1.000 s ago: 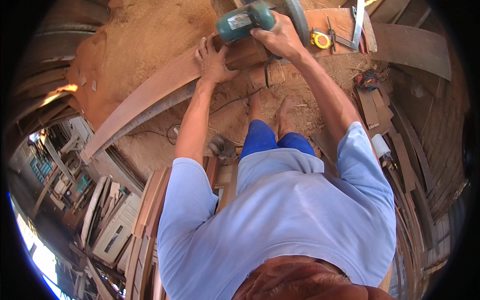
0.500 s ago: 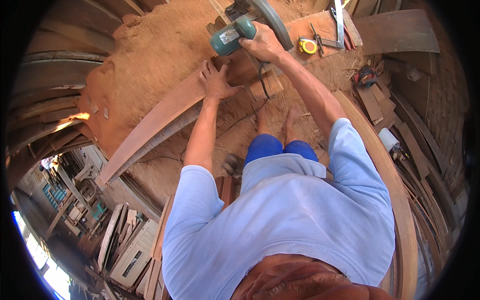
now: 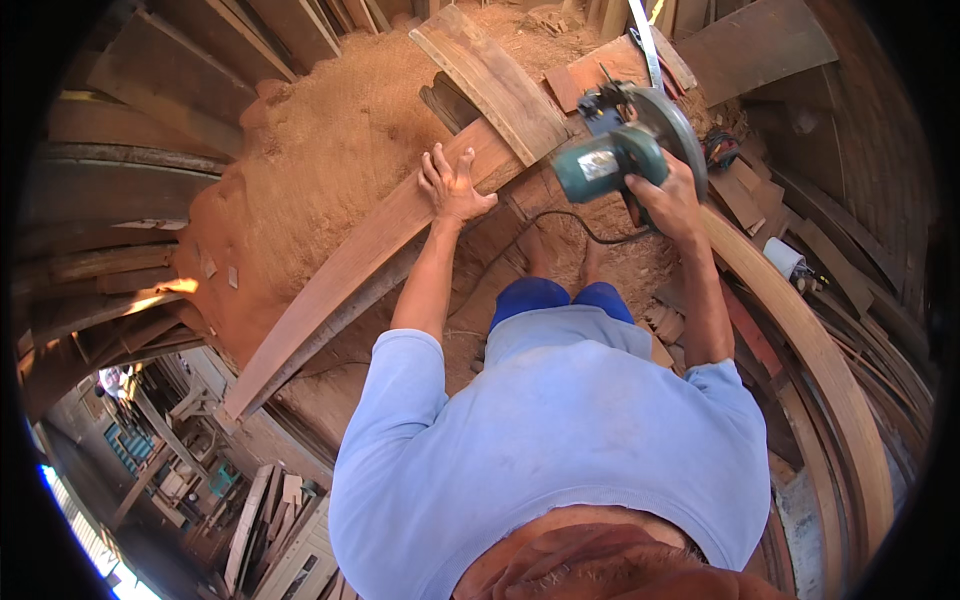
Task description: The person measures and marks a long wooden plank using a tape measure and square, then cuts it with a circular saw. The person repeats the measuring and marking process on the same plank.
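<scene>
My left hand [image 3: 455, 188] presses on a long tapering brown plank [image 3: 335, 275], its fingers spread. In my right hand [image 3: 672, 203] is the handle of a green circular saw [image 3: 598, 165], held up to the right of the plank with its round guard facing right. A dark cord [image 3: 585, 228] loops down from the saw. Across the plank's far end lies a wide lighter board [image 3: 490, 80]. A second timber [image 3: 345, 310] shows under the plank's near side.
Sawdust [image 3: 310, 170] is heaped beyond the plank. Behind the saw, a metal square [image 3: 646, 45] rests on a board. A long curved timber [image 3: 810, 340] runs along my right, near a white container [image 3: 785, 258]. Leaning boards [image 3: 130, 190] line the left.
My right hand has brought the saw rightward and nearer, away from the plank's far end, uncovering the wide board there. My left hand stays on the plank.
</scene>
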The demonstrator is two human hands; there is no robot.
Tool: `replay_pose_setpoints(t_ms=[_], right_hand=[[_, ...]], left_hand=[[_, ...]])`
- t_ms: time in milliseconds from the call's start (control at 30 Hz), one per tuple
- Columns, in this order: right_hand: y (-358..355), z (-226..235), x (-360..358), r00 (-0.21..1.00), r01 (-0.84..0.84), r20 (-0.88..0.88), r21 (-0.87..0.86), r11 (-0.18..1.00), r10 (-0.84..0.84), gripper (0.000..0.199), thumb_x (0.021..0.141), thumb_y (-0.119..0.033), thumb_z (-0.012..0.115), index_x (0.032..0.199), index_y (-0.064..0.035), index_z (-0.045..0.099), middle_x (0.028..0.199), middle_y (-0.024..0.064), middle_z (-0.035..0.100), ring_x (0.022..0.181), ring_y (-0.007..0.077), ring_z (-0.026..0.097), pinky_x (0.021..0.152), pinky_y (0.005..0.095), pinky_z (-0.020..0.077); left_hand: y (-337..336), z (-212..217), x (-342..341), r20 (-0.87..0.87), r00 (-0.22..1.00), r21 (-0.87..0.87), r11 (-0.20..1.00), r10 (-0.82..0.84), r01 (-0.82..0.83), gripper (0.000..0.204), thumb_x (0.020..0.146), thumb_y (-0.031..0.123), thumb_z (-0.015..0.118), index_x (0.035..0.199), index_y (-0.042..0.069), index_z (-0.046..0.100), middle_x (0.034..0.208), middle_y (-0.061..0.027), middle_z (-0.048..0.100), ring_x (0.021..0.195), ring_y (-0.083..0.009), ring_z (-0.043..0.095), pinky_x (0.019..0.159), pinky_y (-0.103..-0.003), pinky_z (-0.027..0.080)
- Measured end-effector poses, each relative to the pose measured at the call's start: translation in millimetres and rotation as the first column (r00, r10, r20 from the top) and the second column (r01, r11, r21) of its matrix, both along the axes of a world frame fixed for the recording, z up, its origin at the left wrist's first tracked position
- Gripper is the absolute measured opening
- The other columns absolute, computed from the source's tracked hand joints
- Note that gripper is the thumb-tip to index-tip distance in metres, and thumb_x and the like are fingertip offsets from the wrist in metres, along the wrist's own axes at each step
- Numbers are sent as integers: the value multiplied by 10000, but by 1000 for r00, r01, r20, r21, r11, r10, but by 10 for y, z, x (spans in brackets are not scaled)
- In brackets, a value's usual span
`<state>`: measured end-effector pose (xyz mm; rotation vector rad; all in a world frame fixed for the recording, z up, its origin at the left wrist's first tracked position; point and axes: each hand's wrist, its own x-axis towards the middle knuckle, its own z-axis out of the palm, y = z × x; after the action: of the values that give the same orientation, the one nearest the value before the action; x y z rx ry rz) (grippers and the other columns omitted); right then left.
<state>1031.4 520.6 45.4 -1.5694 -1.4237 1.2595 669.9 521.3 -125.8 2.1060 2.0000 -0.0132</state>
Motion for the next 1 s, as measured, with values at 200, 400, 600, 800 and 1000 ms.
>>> replay_pose_setpoints(t_ms=[200,400,600,800,1000], right_hand=[[-631,-521,826,983,172,94,-181,968,-157,360,847,-81,695,1191,24,680,1016,85,718,932,179,659,872,353,520],[-700,-1573,1483,896,141,440,-428,893,69,455,839,-193,731,1249,-12,651,1163,273,714,1129,422,686,982,474,522],[-369,-2626,1786,773,24,539,-553,833,335,326,849,-137,692,1154,-45,625,1137,266,710,1132,463,655,935,540,508],[132,-3738,2003,632,-34,569,-658,752,526,291,887,-74,608,1176,-41,607,1135,270,719,1122,451,680,905,545,538],[549,-4686,2202,520,2,646,-656,755,559,264,945,-136,590,1178,-11,599,1157,295,715,1146,454,681,942,538,556]], left_hand=[[-30,3,103,-103,993,85,994,-53,62,1030,612,486,891,1485,188,434,1588,-344,271,1446,-566,283,1149,-677,293],[10,-91,167,-64,997,69,996,-46,50,1139,584,387,917,1507,224,269,1586,-370,183,1478,-570,177,1161,-706,208],[21,-173,12,-10,984,34,984,-176,176,1159,553,259,861,1531,179,245,1613,-388,114,1499,-599,110,1187,-728,131],[102,-169,61,-8,987,-11,987,-159,159,1181,506,229,831,1537,171,258,1625,-393,117,1508,-600,101,1217,-687,128],[78,-370,25,15,977,105,973,-211,208,1149,507,251,822,1524,191,292,1621,-375,179,1490,-595,190,1202,-687,174]])
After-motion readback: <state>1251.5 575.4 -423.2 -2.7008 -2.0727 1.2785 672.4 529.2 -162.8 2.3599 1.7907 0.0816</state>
